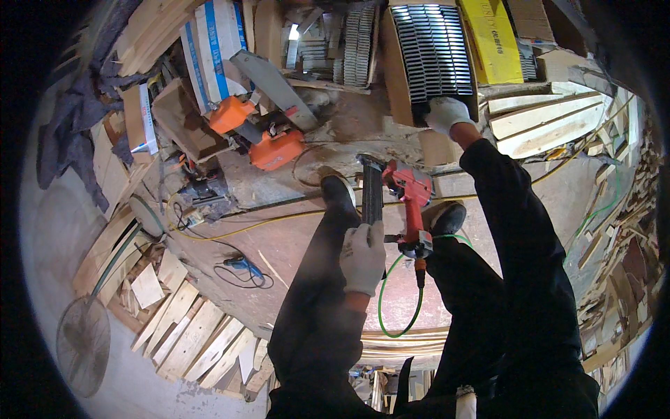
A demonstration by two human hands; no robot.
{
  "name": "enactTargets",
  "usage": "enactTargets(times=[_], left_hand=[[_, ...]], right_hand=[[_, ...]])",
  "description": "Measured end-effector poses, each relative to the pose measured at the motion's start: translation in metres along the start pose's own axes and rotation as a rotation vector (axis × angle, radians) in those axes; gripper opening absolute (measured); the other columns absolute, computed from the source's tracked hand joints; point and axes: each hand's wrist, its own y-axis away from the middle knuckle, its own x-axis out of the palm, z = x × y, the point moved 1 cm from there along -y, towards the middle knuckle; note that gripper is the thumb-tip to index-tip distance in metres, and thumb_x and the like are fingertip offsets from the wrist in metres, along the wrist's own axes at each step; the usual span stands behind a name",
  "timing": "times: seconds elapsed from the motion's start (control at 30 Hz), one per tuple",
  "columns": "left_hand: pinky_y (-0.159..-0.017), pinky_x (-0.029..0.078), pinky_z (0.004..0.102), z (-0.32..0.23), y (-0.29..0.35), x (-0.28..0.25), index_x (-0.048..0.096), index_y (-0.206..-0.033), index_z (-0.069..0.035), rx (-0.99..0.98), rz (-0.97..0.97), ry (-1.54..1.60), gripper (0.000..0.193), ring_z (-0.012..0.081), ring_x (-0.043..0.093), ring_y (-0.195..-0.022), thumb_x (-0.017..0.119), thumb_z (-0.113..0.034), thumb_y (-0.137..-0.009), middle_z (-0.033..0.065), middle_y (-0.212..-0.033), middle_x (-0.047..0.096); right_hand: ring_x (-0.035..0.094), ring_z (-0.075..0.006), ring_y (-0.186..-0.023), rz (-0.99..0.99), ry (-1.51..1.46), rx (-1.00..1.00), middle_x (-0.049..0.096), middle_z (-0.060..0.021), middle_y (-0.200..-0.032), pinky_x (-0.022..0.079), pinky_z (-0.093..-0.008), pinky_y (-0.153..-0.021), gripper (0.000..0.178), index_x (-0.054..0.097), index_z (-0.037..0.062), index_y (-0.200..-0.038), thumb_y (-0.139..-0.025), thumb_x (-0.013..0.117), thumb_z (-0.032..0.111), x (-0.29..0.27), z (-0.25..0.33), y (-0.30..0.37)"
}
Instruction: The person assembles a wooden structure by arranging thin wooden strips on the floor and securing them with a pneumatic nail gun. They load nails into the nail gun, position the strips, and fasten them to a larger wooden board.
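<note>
My left hand (pixel 363 258), in a white work glove, is closed around the long dark magazine of a red air nail gun (pixel 413 185). The gun is held upright between my legs, and a green air hose (pixel 380 307) is joined to its handle end. My right hand (pixel 448 114), gloved too, reaches into the near end of an open cardboard box (pixel 400 87). Rows of shiny metal fastener strips (pixel 431 52) fill this box. The right fingers curl down at the strips' near end; their tips are hidden, and what they grip cannot be made out.
A second box of fastener strips (pixel 357 45) and a yellow box (pixel 492 38) flank the open one. Orange-and-black tools (pixel 276 148) lie left. A blue corded tool (pixel 244 265) and a yellow hose (pixel 279 218) lie on the board. Wood strips (pixel 188 335) line both sides.
</note>
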Motion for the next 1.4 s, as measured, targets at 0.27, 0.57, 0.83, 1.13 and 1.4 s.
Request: enactTargets(times=[0.27, 0.57, 0.83, 1.13, 1.4], left_hand=[[-0.075, 0.047, 0.0496, -0.002, 0.001, 0.008, 0.064, -0.085, -0.005, 0.161, -0.126, -0.007, 0.037, 0.0385, 0.060, -0.085, 0.057, -0.038, -0.100, 0.0165, -0.083, 0.062], [-0.075, 0.050, 0.0495, -0.015, 0.000, -0.001, 0.064, -0.084, -0.007, 0.015, 0.006, 0.010, 0.036, 0.0382, 0.064, -0.087, 0.056, -0.039, -0.099, 0.0140, -0.088, 0.063], [-0.080, 0.047, 0.0484, -0.022, -0.003, -0.009, 0.064, -0.089, -0.005, -0.042, 0.012, 0.047, 0.040, 0.0385, 0.060, -0.091, 0.051, -0.041, -0.101, 0.0169, -0.089, 0.063], [-0.077, 0.048, 0.0510, -0.016, -0.004, -0.009, 0.064, -0.086, -0.007, -0.001, -0.026, 0.055, 0.037, 0.0392, 0.062, -0.089, 0.052, -0.039, -0.100, 0.0162, -0.087, 0.063], [-0.081, 0.047, 0.0503, -0.003, -0.009, -0.004, 0.065, -0.089, -0.008, 0.023, 0.019, 0.046, 0.035, 0.0399, 0.059, -0.093, 0.049, -0.037, -0.100, 0.0168, -0.090, 0.064]], right_hand=[[0.072, -0.0290, -0.090, -0.049, -0.591, -0.107, 0.075, -0.0114, -0.100, 0.056, -0.0399, -0.078, 0.029, 0.072, 0.0043, -0.112, -0.095, 0.061, 0.026, -0.053, -0.020, 0.072], [0.072, -0.0183, -0.082, 0.124, -1.652, -0.036, 0.072, -0.0109, -0.097, 0.059, -0.0317, -0.078, 0.034, 0.062, -0.0085, -0.123, -0.100, 0.062, 0.017, -0.036, -0.014, 0.084], [0.066, -0.0133, -0.067, 0.025, -1.608, 0.133, 0.069, -0.0056, -0.077, 0.051, -0.0274, -0.059, 0.032, 0.068, 0.0047, -0.089, -0.101, 0.063, 0.034, -0.061, -0.002, 0.067], [0.070, -0.0219, -0.087, -0.008, -1.863, 0.046, 0.071, -0.0129, -0.100, 0.059, -0.0342, -0.082, 0.023, 0.064, -0.0083, -0.113, -0.098, 0.059, 0.009, -0.062, -0.004, 0.058], [0.068, -0.0178, -0.078, 0.037, -1.965, 0.136, 0.070, -0.0087, -0.089, 0.060, -0.0323, -0.073, 0.020, 0.066, -0.0031, -0.101, -0.100, 0.065, 0.017, -0.060, 0.009, 0.071]])
